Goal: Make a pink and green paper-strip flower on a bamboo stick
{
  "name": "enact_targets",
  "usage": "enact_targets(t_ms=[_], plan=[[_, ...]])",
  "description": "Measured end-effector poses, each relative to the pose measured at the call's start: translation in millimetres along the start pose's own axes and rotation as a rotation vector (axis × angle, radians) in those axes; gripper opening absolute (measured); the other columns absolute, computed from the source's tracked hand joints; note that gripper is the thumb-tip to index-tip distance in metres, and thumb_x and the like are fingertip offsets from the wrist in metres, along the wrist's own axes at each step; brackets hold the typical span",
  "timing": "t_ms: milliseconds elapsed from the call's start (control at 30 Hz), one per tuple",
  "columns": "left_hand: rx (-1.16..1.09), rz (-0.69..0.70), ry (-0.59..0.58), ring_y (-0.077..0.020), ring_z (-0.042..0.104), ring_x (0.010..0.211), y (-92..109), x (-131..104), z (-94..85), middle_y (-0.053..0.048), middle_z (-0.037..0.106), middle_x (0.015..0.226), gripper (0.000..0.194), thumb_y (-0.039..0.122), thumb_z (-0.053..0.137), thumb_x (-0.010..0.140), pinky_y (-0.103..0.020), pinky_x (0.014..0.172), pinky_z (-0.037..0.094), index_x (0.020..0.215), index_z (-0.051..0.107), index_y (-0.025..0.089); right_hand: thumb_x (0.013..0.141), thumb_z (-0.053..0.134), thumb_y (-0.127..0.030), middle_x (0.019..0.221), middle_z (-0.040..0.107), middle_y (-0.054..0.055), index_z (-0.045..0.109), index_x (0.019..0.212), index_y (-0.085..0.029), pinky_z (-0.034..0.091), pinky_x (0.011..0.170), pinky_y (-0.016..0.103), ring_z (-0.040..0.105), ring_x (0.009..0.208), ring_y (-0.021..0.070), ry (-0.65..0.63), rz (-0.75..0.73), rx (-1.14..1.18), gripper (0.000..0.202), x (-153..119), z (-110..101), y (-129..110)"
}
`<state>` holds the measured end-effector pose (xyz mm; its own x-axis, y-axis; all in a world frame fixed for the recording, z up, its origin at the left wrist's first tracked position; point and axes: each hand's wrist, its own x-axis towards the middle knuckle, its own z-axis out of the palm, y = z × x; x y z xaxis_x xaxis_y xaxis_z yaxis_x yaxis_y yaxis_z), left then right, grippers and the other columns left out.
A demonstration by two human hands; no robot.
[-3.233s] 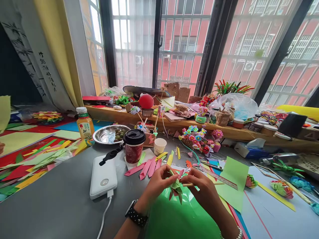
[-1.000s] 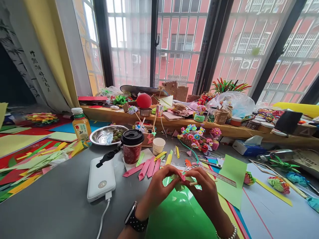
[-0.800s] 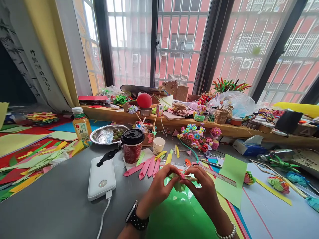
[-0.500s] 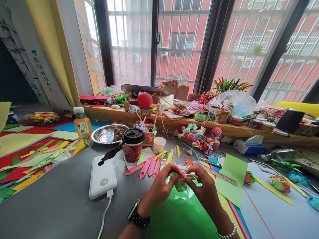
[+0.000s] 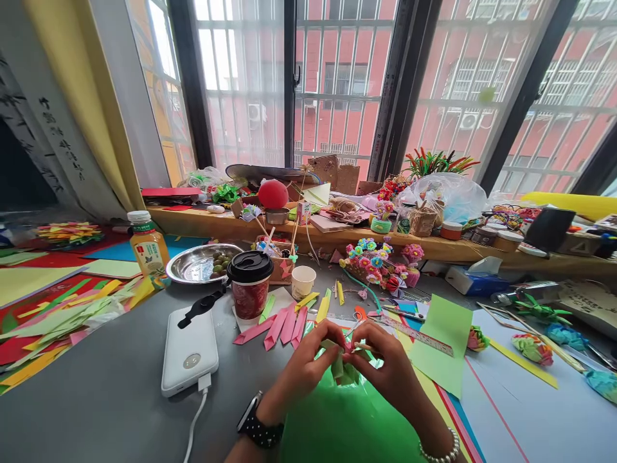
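Observation:
My left hand (image 5: 313,360) and my right hand (image 5: 382,357) meet at the middle front, fingers pinched round a small folded paper piece (image 5: 343,372), light green with some pink near the fingertips. Part of it is hidden behind the fingers. Beneath the hands spreads a shiny green surface (image 5: 347,424). Several folded pink paper strips (image 5: 274,325) lie just left of my left hand. A clear ruler (image 5: 424,337) and a light green paper sheet (image 5: 442,347) are to the right of my right hand.
A white power bank (image 5: 190,350) with a cable sits at left, near a lidded coffee cup (image 5: 249,286), a small paper cup (image 5: 303,283) and a juice bottle (image 5: 148,247). Beaded-looking flowers (image 5: 369,260) stand behind. Folded paper flowers (image 5: 531,348) lie at right.
The view has shifted slightly, so the table things sit a little further left. Both hands keep hold of the paper piece, which is turned a little and shows more light green below the fingers.

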<state>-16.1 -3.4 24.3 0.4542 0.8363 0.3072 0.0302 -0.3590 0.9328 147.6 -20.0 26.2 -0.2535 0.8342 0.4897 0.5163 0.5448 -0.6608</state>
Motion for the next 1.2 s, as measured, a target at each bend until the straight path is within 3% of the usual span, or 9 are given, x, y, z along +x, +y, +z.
enact_targets(t_ms=[167, 400, 733, 1000, 1200], plan=[[-0.100, -0.041, -0.050, -0.0153, 0.050, 0.076, 2, -1, 0.4, -0.003, 0.052, 0.079, 0.008, 0.022, 0.052, 0.076, -0.025, 0.068, 0.040, 0.080, 0.051, 0.016, 0.076, 0.056, -0.031, 0.060, 0.045, -0.004, 0.049, 0.073, -0.018, 0.033, 0.046, 0.019, 0.039, 0.051, 0.0094, -0.056, 0.069, 0.080, 0.015, -3, -4, 1], [-0.069, -0.018, -0.020, -0.0153, 0.050, 0.078, 0, -1, 2.7, -0.003, 0.052, 0.080, 0.009, 0.022, 0.054, 0.075, -0.025, 0.070, 0.041, 0.080, 0.051, 0.016, 0.077, 0.054, -0.037, 0.057, 0.042, -0.004, 0.049, 0.072, -0.018, 0.031, 0.045, 0.019, 0.037, 0.049, 0.0091, -0.091, 0.114, 0.118, 0.020, -3, -4, 1], [0.030, -0.020, -0.018, -0.0160, 0.052, 0.080, 2, -1, 4.1, -0.003, 0.053, 0.081, 0.014, 0.028, 0.056, 0.074, -0.028, 0.073, 0.042, 0.078, 0.053, 0.015, 0.073, 0.058, -0.043, 0.059, 0.050, -0.002, 0.055, 0.071, -0.017, 0.036, 0.047, 0.020, 0.043, 0.051, 0.0102, -0.071, 0.158, 0.175, 0.026, -1, -5, 7], [0.019, -0.081, -0.041, -0.0148, 0.053, 0.078, 5, 0, 1.4, -0.003, 0.056, 0.080, 0.021, 0.034, 0.060, 0.072, -0.025, 0.071, 0.043, 0.079, 0.055, 0.015, 0.074, 0.057, -0.042, 0.058, 0.055, -0.001, 0.057, 0.071, -0.016, 0.033, 0.044, 0.020, 0.043, 0.049, 0.0093, -0.095, 0.135, 0.132, 0.026, 1, -9, 4], [-0.035, -0.108, -0.052, -0.0141, 0.055, 0.075, -3, 2, 0.4, -0.002, 0.056, 0.078, 0.021, 0.035, 0.059, 0.072, -0.024, 0.067, 0.044, 0.078, 0.055, 0.016, 0.075, 0.056, -0.044, 0.055, 0.052, -0.003, 0.059, 0.072, -0.017, 0.028, 0.041, 0.019, 0.038, 0.045, 0.0078, -0.143, 0.122, 0.118, 0.027, 1, -13, 4]])
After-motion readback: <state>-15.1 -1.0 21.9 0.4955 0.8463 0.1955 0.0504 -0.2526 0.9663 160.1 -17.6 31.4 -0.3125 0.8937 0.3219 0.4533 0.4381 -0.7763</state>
